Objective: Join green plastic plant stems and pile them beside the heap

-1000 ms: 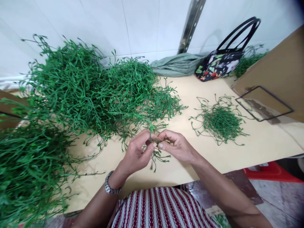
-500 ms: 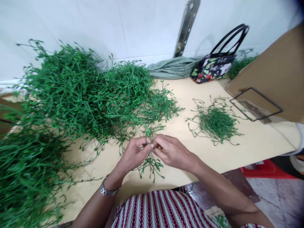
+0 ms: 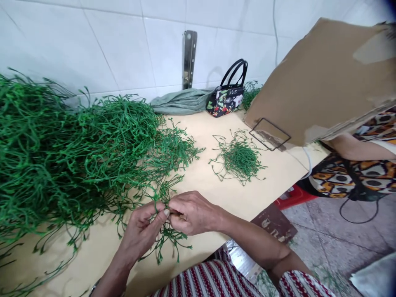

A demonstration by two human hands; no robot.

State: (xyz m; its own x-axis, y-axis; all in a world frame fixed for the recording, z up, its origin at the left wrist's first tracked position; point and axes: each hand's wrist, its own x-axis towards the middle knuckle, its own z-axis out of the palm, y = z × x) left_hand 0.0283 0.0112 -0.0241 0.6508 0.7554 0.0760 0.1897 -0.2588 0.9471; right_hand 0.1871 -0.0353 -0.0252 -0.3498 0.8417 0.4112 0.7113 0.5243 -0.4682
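Observation:
Green plastic-looking stems lie in a large tangled heap (image 3: 93, 152) on the left of the pale table (image 3: 213, 206). My left hand (image 3: 144, 227) pinches a green stem (image 3: 156, 197) between thumb and forefinger. Against its fingertips, my right hand (image 3: 192, 212) is closed on the same stem; what exactly lies between its fingers is too small to make out. Branched green tips (image 3: 170, 239) hang out below both hands. A smaller pile of green stems (image 3: 243, 161) sits to the right, apart from the heap.
Behind are a grey-green cloth (image 3: 182, 102) and a flowered handbag (image 3: 224, 99) by the wall. A cardboard sheet (image 3: 309, 82) and a black wire frame (image 3: 270, 134) stand at the right. Beyond them show a person's arm (image 3: 352, 146) and a red stool (image 3: 293, 197).
The view has turned to the right, so the table's things appear further left and the other person's arm has come into view. Both hands keep the same pinched hold.

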